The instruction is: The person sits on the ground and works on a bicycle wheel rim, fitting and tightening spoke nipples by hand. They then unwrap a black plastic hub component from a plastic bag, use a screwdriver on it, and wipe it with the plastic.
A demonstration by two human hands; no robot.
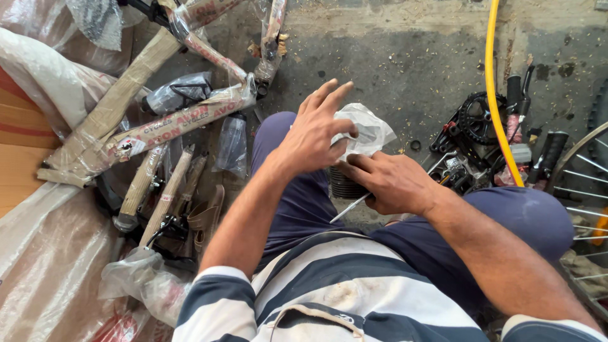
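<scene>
My left hand [315, 132] is raised above my knee with fingers spread, its fingertips touching a crumpled clear plastic bag [367, 130]. My right hand [391, 183] is closed around a bundle of thin metal spokes [347, 209], whose ends stick out toward my body. A dark ribbed round part [344, 184] sits just under both hands, partly hidden. I am seated in dark blue trousers and a striped shirt.
A bicycle frame [158, 120] wrapped in brown paper and plastic lies at the left, with wrapped parts [164, 196] below it. A yellow hose [497, 95] crosses black crank and pedal parts [478, 136] at the right. A spoked wheel [586, 183] stands at the right edge.
</scene>
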